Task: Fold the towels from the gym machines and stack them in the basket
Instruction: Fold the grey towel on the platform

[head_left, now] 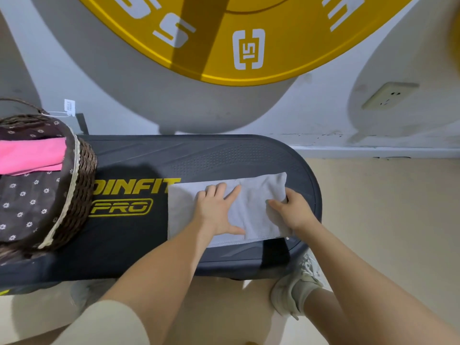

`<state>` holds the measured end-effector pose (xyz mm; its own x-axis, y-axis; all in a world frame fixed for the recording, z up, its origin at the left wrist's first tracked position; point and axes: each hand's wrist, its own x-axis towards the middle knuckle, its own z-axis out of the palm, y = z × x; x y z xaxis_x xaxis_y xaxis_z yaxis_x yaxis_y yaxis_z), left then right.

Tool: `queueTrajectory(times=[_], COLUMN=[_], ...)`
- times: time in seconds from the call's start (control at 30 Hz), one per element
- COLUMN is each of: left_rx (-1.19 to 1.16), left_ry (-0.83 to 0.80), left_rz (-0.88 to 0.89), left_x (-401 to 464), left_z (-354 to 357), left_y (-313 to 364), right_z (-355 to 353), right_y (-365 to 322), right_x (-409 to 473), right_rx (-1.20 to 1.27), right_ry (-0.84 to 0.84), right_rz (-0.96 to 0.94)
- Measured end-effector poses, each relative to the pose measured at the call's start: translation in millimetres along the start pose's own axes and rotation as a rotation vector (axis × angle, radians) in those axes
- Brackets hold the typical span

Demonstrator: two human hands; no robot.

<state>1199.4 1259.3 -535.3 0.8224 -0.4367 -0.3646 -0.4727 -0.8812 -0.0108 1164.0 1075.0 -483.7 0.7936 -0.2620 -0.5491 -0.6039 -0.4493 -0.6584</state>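
Note:
A pale grey towel [254, 202] lies partly folded on the right end of a black padded gym bench [204, 155]. My left hand [219, 210] presses flat on the towel's middle with straight fingers. My right hand [291, 212] grips the towel's right edge, fingers curled over the fold. A wicker basket [82, 180] with a dark flowered lining stands on the bench's left end, and a pink towel [32, 155] lies inside it.
A large yellow weight-plate graphic [249, 46] covers the wall behind the bench. A wall socket [388, 95] sits at the right. My shoe [296, 290] stands on the beige floor below the bench's right end.

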Motion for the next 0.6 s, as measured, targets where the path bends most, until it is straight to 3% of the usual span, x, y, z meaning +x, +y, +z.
queueTrajectory(times=[0.13,0.23,0.3,0.37,0.47,0.6], left_rx=[-0.155,-0.804,-1.323,-1.651,-1.825,-1.688], left_ry=[-0.081,-0.050,-0.003,-0.004,-0.035,0.046], left_rz=[0.018,0.002,-0.136,-0.298,-0.423,-0.532], left_x=[-1.2,-15.7,-32.0,-51.1,-71.7,-74.7], left_z=[-10.8,-9.9,-9.6,-11.7,-12.5,3.5], left_y=[-5.4,-25.8,-45.7,-65.4,-86.9,-83.8], right_z=[8.2,36.8,65.7,96.1,133.6,151.4], right_y=[-36.6,-69.6,-85.6,-95.3,-99.0,-90.5], right_x=[-18.4,-35.3,-44.4,-48.9,-50.2,-54.0], right_rx=[-0.067,-0.140,-0.186,-0.221,-0.243,-0.229], right_ry=[-0.058,-0.117,-0.158,-0.178,-0.207,-0.361], right_rz=[-0.143,-0.228,-0.258,-0.280,-0.283,-0.239])
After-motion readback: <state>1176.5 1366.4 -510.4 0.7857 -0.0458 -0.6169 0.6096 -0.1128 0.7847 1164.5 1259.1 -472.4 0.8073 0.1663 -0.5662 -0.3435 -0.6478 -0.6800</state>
